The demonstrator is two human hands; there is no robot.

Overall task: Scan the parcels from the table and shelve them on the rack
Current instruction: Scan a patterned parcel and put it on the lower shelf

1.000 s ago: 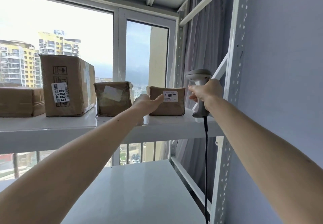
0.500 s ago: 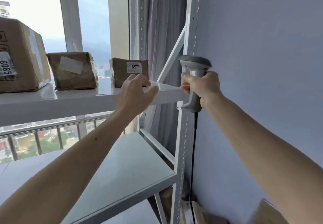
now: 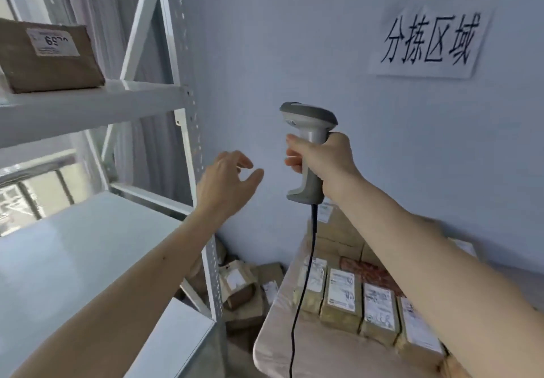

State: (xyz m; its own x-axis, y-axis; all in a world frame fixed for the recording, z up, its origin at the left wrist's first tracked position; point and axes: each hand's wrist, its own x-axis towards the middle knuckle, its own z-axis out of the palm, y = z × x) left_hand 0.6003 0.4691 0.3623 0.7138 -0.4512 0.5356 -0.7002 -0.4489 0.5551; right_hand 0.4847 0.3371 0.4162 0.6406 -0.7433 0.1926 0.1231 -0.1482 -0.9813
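My right hand [image 3: 323,162] grips the handle of a grey barcode scanner [image 3: 309,124], held upright in front of the wall with its black cord hanging down. My left hand [image 3: 226,180] hovers in the air left of the scanner, fingers loosely spread, holding nothing. A brown parcel with a white label [image 3: 50,56] sits on the upper shelf of the white rack [image 3: 88,106] at the top left. Several labelled parcels [image 3: 344,298] lie in a row on the table [image 3: 273,345] at the lower right, under my right forearm.
The rack's perforated upright [image 3: 191,130] stands just left of my left hand, with a lower shelf [image 3: 73,254] beneath my left arm. More parcels [image 3: 244,286] are piled on the floor between rack and table. A paper sign [image 3: 429,41] hangs on the wall.
My left hand has let go of the shelf edge and moved right, off the rack. My view and the scanner have swung right and down toward the table.
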